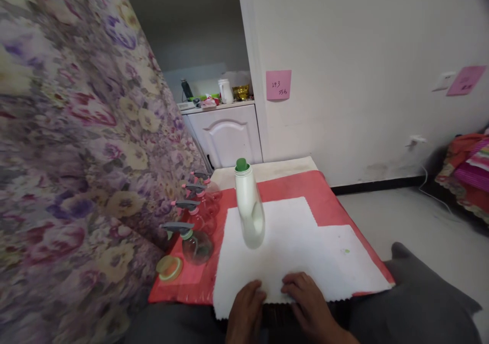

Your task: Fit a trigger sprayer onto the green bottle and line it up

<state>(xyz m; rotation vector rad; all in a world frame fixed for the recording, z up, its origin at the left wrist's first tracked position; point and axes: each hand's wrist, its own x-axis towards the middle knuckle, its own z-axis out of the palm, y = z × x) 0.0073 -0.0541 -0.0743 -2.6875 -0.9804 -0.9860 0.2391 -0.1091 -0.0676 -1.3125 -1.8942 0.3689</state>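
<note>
White cloth [290,252] (near edge scalloped) under both hands [280,308]

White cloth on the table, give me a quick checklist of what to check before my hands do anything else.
1. Both hands on the white cloth's near edge: left hand and right hand rest there, ok.
2. White bottle upright on the cloth: ok.
3. Its green cap on: ok; tightness cannot tell.
4. Spray bottles off the cloth, on the red mat: ok.
5. Cloth clean: small green speck, not ok.
</note>
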